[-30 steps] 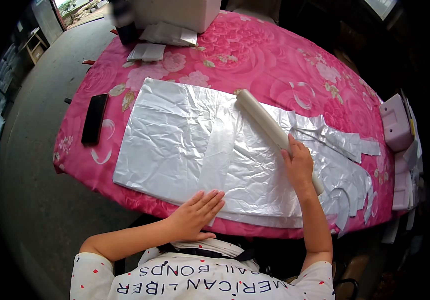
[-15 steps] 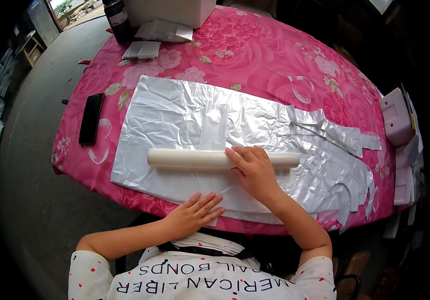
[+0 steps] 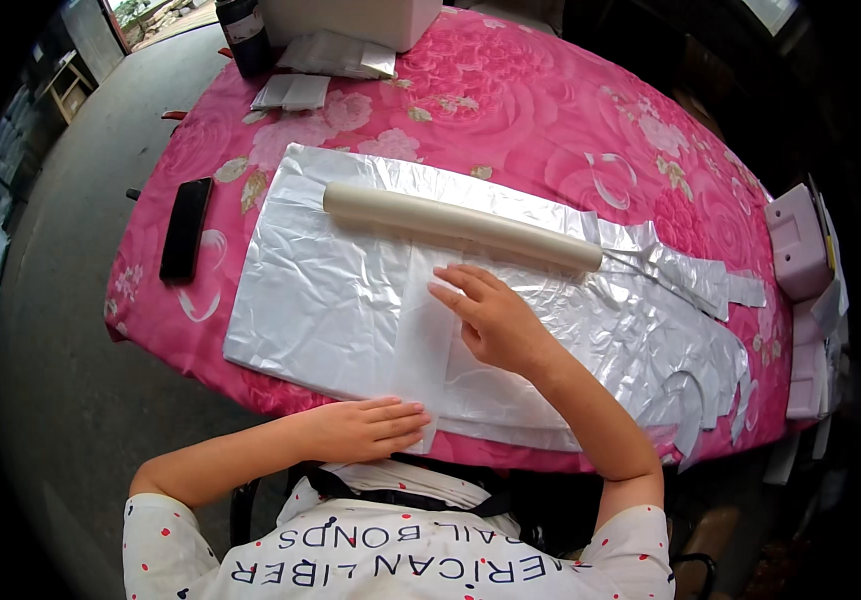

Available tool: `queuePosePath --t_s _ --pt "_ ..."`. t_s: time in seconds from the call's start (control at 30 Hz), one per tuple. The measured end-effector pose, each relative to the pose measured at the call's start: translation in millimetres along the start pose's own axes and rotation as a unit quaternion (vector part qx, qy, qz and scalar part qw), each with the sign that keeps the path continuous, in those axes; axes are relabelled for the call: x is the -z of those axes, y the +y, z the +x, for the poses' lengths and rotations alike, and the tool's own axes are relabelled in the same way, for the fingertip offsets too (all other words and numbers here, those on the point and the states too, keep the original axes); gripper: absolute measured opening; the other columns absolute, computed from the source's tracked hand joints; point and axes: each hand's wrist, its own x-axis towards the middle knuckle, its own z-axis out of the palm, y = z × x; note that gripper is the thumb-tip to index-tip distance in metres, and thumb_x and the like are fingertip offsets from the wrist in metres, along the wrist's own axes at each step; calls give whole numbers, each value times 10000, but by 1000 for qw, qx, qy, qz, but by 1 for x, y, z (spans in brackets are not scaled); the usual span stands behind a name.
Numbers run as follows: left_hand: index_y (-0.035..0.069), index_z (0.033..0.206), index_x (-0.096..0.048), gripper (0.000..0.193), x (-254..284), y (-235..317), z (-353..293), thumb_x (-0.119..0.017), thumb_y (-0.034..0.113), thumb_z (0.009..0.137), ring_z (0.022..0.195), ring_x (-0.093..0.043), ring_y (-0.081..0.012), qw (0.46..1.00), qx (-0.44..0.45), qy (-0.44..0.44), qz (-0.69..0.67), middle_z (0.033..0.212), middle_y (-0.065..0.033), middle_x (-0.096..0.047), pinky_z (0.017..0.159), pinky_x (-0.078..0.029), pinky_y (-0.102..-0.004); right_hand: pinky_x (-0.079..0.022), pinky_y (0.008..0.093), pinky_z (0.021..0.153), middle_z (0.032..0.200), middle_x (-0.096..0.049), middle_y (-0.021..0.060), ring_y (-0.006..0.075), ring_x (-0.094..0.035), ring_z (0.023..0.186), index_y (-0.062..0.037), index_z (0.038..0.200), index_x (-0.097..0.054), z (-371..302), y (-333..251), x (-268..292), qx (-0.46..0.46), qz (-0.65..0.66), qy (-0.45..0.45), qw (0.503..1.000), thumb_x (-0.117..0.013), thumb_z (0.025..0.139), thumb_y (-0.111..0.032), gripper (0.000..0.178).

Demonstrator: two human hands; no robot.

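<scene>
A stack of thin, silvery-white plastic bags (image 3: 303, 285) lies flat on the table, its handle ends toward the right. Across its far half rests a long off-white roll (image 3: 466, 228), slanting down to the right. A narrow strip of translucent film (image 3: 424, 335) runs over the stack toward the near edge. My left hand (image 3: 369, 430) lies flat with fingers stretched, at the strip's near end. Just nearer than the roll, my right hand (image 3: 491, 315) has its fingers spread and holds nothing, over the strip's right side. Whether its fingertips touch the film I cannot tell.
A pink flowered cloth (image 3: 511, 90) covers the table. To the left lies a black phone (image 3: 186, 230). Small clear packets (image 3: 336, 55), a dark bottle (image 3: 244, 38) and a white box (image 3: 356, 20) stand far left. Pale pink containers (image 3: 799, 240) line the right edge.
The roll has moved away from me and now slants. My right hand has come off it and sits nearer me. More of the film strip shows. My left hand has shifted slightly left.
</scene>
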Motion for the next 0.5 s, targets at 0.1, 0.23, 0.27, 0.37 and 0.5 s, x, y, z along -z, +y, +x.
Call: queuePosePath --t_s 0.1,0.23,0.27,0.37,0.5 --pt "22 1191 -508 396 5 -5 -3 -486 145 815 1219 -444 -223 997 -40 9 61 1300 -111 -467 1020 -376 -355 -396 372 981 1276 -477 136 309 -429 1202 -34 1205 -504 -24 -26 -14 28 62 -72 995 -553 671 54 543" --pt "-7 1112 -558 342 2 -5 -6 -495 121 801 1157 -503 -212 995 -35 51 78 1217 -112 -531 988 -415 -341 -392 367 985 1265 -482 147 306 -437 1197 -13 1201 -496 -35 -37 -21 32 67 -66 995 -554 676 35 530" --pt "-11 1102 -564 336 1 -4 -7 -506 110 794 1150 -509 -211 996 -28 62 66 1212 -115 -536 983 -418 -338 -392 367 985 1264 -482 149 306 -440 1195 -9 1200 -495 -35 -38 -22 30 69 -61 995 -554 678 31 527" --pt "-12 1099 -562 354 -1 -3 -7 -549 120 771 1143 -513 -224 986 4 154 -61 1229 -118 -527 976 -417 -343 -404 369 967 1247 -494 140 305 -464 1162 -9 1190 -505 -36 -44 -24 11 54 -37 998 -562 677 28 518" --pt "9 1122 -557 440 18 -11 8 -618 153 711 1158 -500 -234 978 76 189 -32 1242 -111 -522 989 -389 -370 -441 363 904 1187 -535 111 286 -509 1077 -7 1131 -554 -36 -45 -36 -21 38 32 999 -569 675 42 459"
